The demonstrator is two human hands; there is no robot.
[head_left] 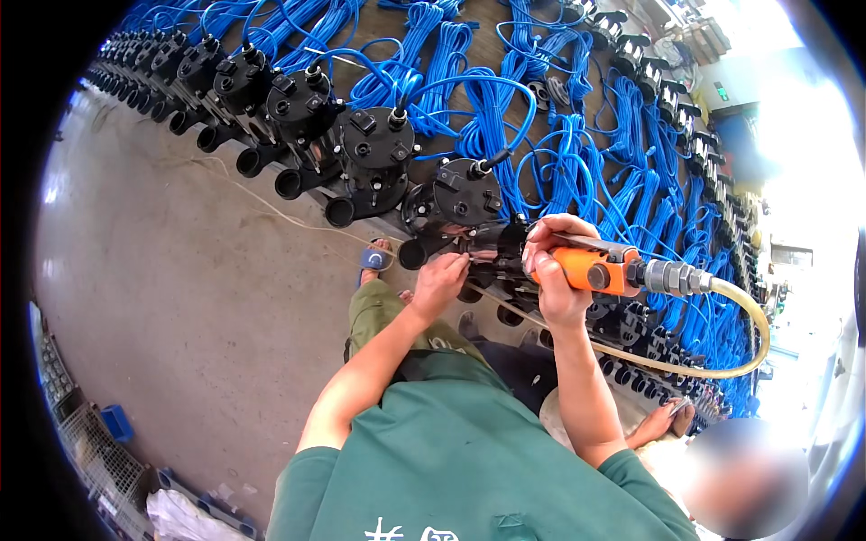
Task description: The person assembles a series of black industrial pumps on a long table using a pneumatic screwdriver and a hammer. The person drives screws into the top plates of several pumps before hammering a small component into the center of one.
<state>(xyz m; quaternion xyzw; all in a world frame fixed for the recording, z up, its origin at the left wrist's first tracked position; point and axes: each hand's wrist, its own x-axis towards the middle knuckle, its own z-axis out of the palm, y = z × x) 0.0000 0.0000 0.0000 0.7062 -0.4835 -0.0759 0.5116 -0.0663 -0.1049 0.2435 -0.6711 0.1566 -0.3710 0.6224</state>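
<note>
My right hand [561, 270] is wrapped round an orange air-powered driver [591, 269], with its lever under my fingers. A metal coupling and a yellowish hose [753, 329] run from its rear end. The front of the tool points left at a black submersible pump [465, 194], near its lower body. By that same body my left hand [439, 284] is closed in a pinch, thumb against fingers; whatever sits between them is too small to make out. A blue cable [523, 117] rises from the pump's round top and loops back onto the bench.
Similar black pumps [374, 144] line the bench edge to the left, their outlets jutting out. Bundled blue cables [568, 162] cover the bench top [483, 36]. A co-worker's hand [663, 422] is at the lower right. Wire crates [99, 446] stand on the floor at lower left.
</note>
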